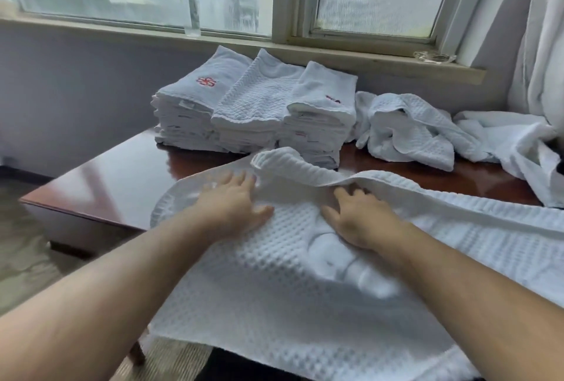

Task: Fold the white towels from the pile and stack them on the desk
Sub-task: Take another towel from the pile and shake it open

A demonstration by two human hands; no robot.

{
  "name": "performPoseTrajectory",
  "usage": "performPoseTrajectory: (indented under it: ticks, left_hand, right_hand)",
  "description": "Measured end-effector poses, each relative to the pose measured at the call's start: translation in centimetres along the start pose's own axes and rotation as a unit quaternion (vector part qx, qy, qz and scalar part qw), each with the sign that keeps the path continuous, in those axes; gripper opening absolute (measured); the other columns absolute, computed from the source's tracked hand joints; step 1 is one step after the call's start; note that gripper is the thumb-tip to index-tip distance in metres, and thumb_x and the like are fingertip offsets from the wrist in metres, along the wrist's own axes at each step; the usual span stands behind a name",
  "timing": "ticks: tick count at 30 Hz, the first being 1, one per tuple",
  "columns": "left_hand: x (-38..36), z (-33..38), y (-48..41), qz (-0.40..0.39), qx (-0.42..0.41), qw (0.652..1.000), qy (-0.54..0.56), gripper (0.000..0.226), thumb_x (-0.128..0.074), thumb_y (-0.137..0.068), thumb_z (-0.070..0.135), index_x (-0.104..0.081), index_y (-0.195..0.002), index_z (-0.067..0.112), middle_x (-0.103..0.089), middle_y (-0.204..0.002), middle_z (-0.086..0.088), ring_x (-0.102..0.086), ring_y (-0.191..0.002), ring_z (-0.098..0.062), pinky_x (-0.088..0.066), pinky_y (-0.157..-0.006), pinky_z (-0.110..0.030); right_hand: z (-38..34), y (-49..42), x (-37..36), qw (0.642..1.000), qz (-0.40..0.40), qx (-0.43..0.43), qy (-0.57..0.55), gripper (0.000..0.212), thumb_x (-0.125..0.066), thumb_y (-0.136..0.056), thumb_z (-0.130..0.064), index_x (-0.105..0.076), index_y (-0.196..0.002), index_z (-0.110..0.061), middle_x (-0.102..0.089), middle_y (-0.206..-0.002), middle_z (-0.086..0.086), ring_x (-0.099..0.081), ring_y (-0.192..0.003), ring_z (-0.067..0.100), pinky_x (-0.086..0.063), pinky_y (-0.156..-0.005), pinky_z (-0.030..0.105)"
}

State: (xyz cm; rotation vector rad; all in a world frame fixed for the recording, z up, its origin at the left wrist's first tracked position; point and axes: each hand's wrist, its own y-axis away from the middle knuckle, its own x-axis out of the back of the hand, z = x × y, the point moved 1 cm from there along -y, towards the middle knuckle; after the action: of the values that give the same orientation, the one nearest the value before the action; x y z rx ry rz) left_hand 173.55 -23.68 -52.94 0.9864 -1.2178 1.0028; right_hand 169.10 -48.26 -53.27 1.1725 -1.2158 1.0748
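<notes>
A white waffle-weave towel [274, 289] lies spread over the near part of the dark wooden desk [122, 179], its far edge rumpled and raised. My left hand [232, 206] rests flat on the towel with fingers straight. My right hand [360, 215] lies on the towel just right of it, fingers reaching under the raised fold. Behind stand three stacks of folded white towels [253, 108], two with red embroidery. A loose pile of unfolded white towels [427, 133] lies at the back right.
A clear plastic bottle [190, 6] stands on the window sill behind the stacks. A white curtain [540, 44] hangs at the far right. The desk's left corner [24, 200] drops off to a carpeted floor.
</notes>
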Motion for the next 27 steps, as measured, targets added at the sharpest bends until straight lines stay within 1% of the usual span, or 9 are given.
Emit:
performPoseTrajectory:
  ticks: [3, 5, 8, 10, 12, 15, 19, 22, 27]
  left_hand:
    - [-0.6, -0.6, -0.2, -0.021, -0.096, 0.995, -0.015, 0.090, -0.033, -0.084, 0.085, -0.014, -0.159, 0.039, -0.019, -0.167, 0.008, -0.023, -0.148, -0.027, -0.026, -0.119, -0.047]
    - [-0.1, -0.9, -0.3, -0.002, -0.110, 0.994, -0.016, 0.080, -0.025, -0.082, 0.087, -0.032, -0.151, 0.047, -0.039, -0.156, 0.010, -0.038, -0.136, -0.026, -0.036, -0.110, -0.040]
    - [1.0, -1.0, -1.4, 0.030, -0.096, 0.995, 0.016, 0.058, -0.028, -0.098, 0.067, -0.054, -0.139, 0.034, -0.050, -0.150, -0.002, -0.043, -0.136, -0.026, -0.036, -0.107, -0.035]
    - [0.8, -1.3, -1.7, 0.005, -0.037, 0.999, -0.030, 0.072, -0.027, -0.096, 0.072, -0.045, -0.147, 0.024, -0.042, -0.155, -0.011, -0.035, -0.143, -0.030, -0.031, -0.115, -0.040]
    - [0.2, -1.8, -1.8, -0.019, 0.084, 0.995, -0.047, 0.091, -0.022, -0.087, 0.084, -0.035, -0.151, 0.021, -0.038, -0.156, -0.014, -0.034, -0.143, -0.035, -0.034, -0.110, -0.049]
    - [0.1, -1.7, -2.3, -0.017, 0.178, 0.983, -0.053, 0.090, -0.019, -0.088, 0.081, -0.033, -0.153, 0.019, -0.036, -0.157, -0.016, -0.033, -0.142, -0.038, -0.031, -0.107, -0.052]
    - [-1.2, 0.1, -3.1, 0.062, 0.077, 0.994, 0.036, 0.063, -0.027, -0.100, 0.055, -0.035, -0.150, 0.017, -0.038, -0.154, -0.013, -0.031, -0.141, -0.032, -0.028, -0.111, -0.050]
    - [-2.6, 0.5, -2.8, 0.091, -0.030, 0.991, 0.089, 0.062, -0.028, -0.100, 0.057, -0.029, -0.155, 0.029, -0.031, -0.160, 0.003, -0.023, -0.148, -0.022, -0.018, -0.120, -0.045]
    - [-2.9, -3.7, -3.3, 0.078, 0.031, 0.995, 0.057, 0.066, -0.024, -0.094, 0.065, -0.030, -0.153, 0.036, -0.031, -0.160, 0.008, -0.022, -0.148, -0.022, -0.013, -0.120, -0.055]
  right_hand:
    - [0.2, -1.2, -0.7, 0.998, 0.013, -0.049, -0.033, 0.071, -0.025, -0.097, -0.067, -0.031, -0.150, -0.019, -0.031, -0.159, 0.017, -0.033, -0.141, 0.039, -0.030, -0.114, 0.052]
    - [0.6, -2.0, -0.7, 0.996, 0.030, -0.079, -0.036, 0.073, -0.023, -0.097, -0.067, -0.029, -0.150, -0.018, -0.032, -0.158, 0.017, -0.032, -0.140, 0.040, -0.029, -0.113, 0.054]
    - [1.3, -3.0, -1.0, 0.994, 0.022, -0.095, -0.045, 0.078, -0.023, -0.094, -0.069, -0.027, -0.153, -0.018, -0.024, -0.163, 0.016, -0.023, -0.146, 0.039, -0.020, -0.117, 0.056]
    - [1.8, -3.6, -1.4, 0.995, 0.014, -0.089, -0.050, 0.078, -0.024, -0.093, -0.070, -0.023, -0.156, -0.023, -0.018, -0.165, 0.015, -0.017, -0.149, 0.039, -0.015, -0.119, 0.056]
    - [2.1, -4.0, -1.7, 0.996, 0.019, -0.077, -0.051, 0.078, -0.026, -0.092, -0.071, -0.015, -0.158, -0.030, -0.022, -0.163, 0.016, -0.020, -0.148, 0.039, -0.015, -0.117, 0.056]
    - [2.3, -4.4, -1.9, 0.997, 0.023, -0.058, -0.046, 0.081, -0.022, -0.087, -0.075, -0.012, -0.157, -0.035, -0.032, -0.158, 0.014, -0.028, -0.143, 0.038, -0.018, -0.114, 0.056]
    - [2.4, -5.3, -1.8, 0.999, 0.008, -0.023, -0.039, 0.088, -0.008, -0.073, -0.077, -0.015, -0.155, -0.046, -0.029, -0.161, 0.008, -0.028, -0.143, 0.035, -0.015, -0.115, 0.054]
    - [2.4, -6.4, -1.8, 0.999, 0.010, -0.009, -0.051, 0.086, -0.007, -0.070, -0.078, -0.012, -0.152, -0.053, -0.025, -0.163, 0.005, -0.026, -0.143, 0.033, -0.013, -0.115, 0.052]
    - [1.8, -7.6, -2.0, 0.998, 0.017, -0.016, -0.057, 0.082, -0.007, -0.071, -0.079, -0.009, -0.150, -0.053, -0.020, -0.165, 0.006, -0.026, -0.143, 0.034, -0.015, -0.114, 0.053]
